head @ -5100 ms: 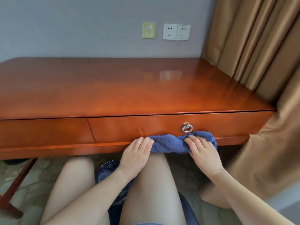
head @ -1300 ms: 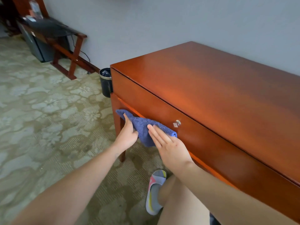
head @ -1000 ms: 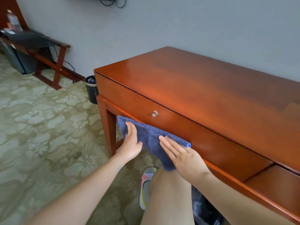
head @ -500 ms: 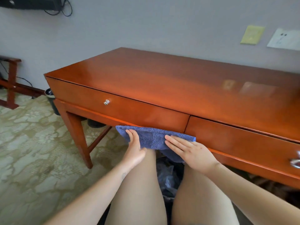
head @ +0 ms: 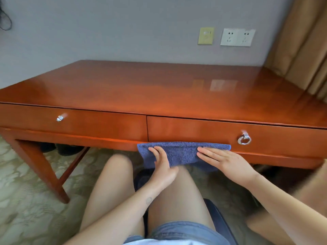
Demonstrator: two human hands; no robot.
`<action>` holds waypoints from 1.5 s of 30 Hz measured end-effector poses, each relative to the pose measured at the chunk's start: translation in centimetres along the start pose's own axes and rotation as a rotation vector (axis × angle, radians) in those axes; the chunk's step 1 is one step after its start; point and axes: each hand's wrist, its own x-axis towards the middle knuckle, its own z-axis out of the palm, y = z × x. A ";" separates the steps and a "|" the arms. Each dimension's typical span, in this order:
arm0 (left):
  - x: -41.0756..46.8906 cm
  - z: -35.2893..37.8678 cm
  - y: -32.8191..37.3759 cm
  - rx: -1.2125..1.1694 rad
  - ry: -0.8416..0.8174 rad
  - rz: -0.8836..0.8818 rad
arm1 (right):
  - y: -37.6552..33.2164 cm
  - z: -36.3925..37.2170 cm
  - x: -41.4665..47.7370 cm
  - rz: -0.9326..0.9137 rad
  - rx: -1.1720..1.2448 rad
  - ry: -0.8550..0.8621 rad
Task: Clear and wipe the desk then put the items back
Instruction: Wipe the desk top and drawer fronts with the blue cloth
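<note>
Cloth (head: 182, 153) on desk (head: 159, 89) front, beneath flat hands (head: 163, 167) (head: 225, 161).

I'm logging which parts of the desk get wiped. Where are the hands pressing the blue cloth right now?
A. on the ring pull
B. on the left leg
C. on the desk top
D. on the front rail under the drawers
D: the left hand and the right hand press the blue cloth flat against the front rail under the drawers.

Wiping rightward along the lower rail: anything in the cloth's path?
Nothing visible lies on the rail right of the blue cloth. The ring pull hangs on the drawer front just above that path and may catch the cloth.
</note>
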 end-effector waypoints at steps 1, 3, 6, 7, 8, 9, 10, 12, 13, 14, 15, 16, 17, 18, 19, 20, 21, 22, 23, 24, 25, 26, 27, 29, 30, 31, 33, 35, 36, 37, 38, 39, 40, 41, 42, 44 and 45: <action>-0.1 1.3 0.8 0.009 -0.015 0.017 | 0.5 0.0 -1.3 0.041 0.003 0.002; -0.2 3.8 2.5 0.019 -0.059 0.027 | 1.3 0.2 -3.9 0.130 0.009 0.015; -0.3 7.1 4.5 0.014 -0.151 0.056 | 2.5 0.8 -7.5 0.257 -0.026 -0.018; -0.2 8.2 5.1 0.030 -0.183 0.063 | 2.9 0.9 -8.7 0.297 -0.046 -0.036; -0.2 9.2 5.6 0.054 -0.211 0.068 | 3.2 1.1 -9.8 0.340 -0.056 -0.054; -0.3 10.3 6.1 0.082 -0.233 0.070 | 3.6 1.1 -10.9 0.389 -0.058 -0.070; -0.4 11.3 6.7 0.103 -0.247 0.071 | 3.8 1.0 -11.8 0.447 -0.056 -0.090; -0.5 13.1 7.9 0.097 -0.281 0.060 | 4.4 0.8 -13.5 0.565 -0.010 -0.149; -0.5 14.0 8.6 0.085 -0.304 0.051 | 4.6 0.8 -14.3 0.623 0.027 -0.172; -0.5 14.9 9.3 0.078 -0.329 0.046 | 4.8 0.8 -15.2 0.681 0.057 -0.172; -0.4 15.7 9.9 0.076 -0.354 0.045 | 5.2 0.9 -16.1 0.733 0.073 -0.156; -0.4 16.5 10.5 0.070 -0.376 0.043 | 5.4 0.7 -16.7 0.778 0.105 -0.170; -0.4 17.1 11.1 0.059 -0.399 0.036 | 5.6 0.4 -17.3 0.820 0.140 -0.200; -0.4 17.8 11.7 0.049 -0.419 0.027 | 5.8 0.1 -17.7 0.858 0.171 -0.224; -0.4 18.5 12.3 0.041 -0.433 0.021 | 5.9 -0.1 -18.0 0.900 0.213 -0.242; -0.4 19.2 12.8 0.035 -0.446 0.014 | 6.0 -0.4 -18.2 0.948 0.272 -0.244; -0.3 19.8 13.3 0.026 -0.457 0.005 | 6.0 -0.6 -18.3 0.991 0.333 -0.240; -0.3 20.3 13.6 0.014 -0.470 -0.004 | 6.2 -0.6 -18.5 1.026 0.386 -0.229; -0.2 21.0 14.1 0.000 -0.485 -0.005 | 6.4 -0.7 -18.7 1.057 0.422 -0.219; -0.2 21.4 14.4 -0.017 -0.493 -0.008 | 6.5 -0.8 -18.7 1.075 0.448 -0.210; -0.2 21.7 14.6 -0.038 -0.494 -0.011 | 6.6 -0.8 -18.7 1.091 0.471 -0.205; -0.2 22.1 15.0 -0.060 -0.495 -0.017 | 6.8 -0.9 -18.7 1.113 0.492 -0.196; -0.3 22.3 15.1 -0.080 -0.494 -0.021 | 6.8 -0.9 -18.6 1.142 0.513 -0.188; -0.4 22.7 15.2 -0.110 -0.487 -0.025 | 6.4 -0.8 -18.1 1.198 0.545 -0.158; -0.5 22.6 15.1 -0.130 -0.477 -0.023 | 6.3 -0.7 -17.7 1.204 0.549 -0.131; -0.7 22.4 14.8 -0.160 -0.459 -0.016 | 6.1 -0.5 -17.3 1.189 0.541 -0.105; -1.0 21.4 13.8 -0.209 -0.409 0.017 | 5.6 -0.1 -16.3 1.106 0.473 -0.084; -1.2 19.8 12.5 -0.211 -0.357 0.035 | 5.0 0.0 -14.9 1.021 0.408 -0.057; -1.2 18.7 11.7 -0.201 -0.332 0.036 | 4.5 0.0 -14.0 0.986 0.392 -0.031; -1.1 17.6 10.8 -0.193 -0.307 0.041 | 3.9 0.0 -13.2 0.942 0.376 -0.010; -1.0 16.5 9.9 -0.190 -0.285 0.054 | 3.1 0.0 -12.2 0.890 0.359 0.001; -0.9 15.4 9.0 -0.195 -0.269 0.074 | 2.3 0.2 -11.3 0.842 0.348 0.002; -0.9 14.2 8.2 -0.199 -0.248 0.107 | 1.5 0.4 -10.5 0.813 0.342 0.004; -0.8 13.0 7.4 -0.190 -0.218 0.149 | 0.8 0.7 -9.7 0.797 0.339 0.011; -0.7 11.8 6.7 -0.162 -0.184 0.184 | 0.1 1.0 -8.8 0.786 0.334 0.024; -0.1 9.5 5.3 -0.068 -0.130 0.201 | -1.2 1.5 -7.1 0.750 0.320 0.046; 0.2 8.4 4.7 -0.012 -0.131 0.199 | -1.8 1.6 -6.3 0.728 0.308 0.061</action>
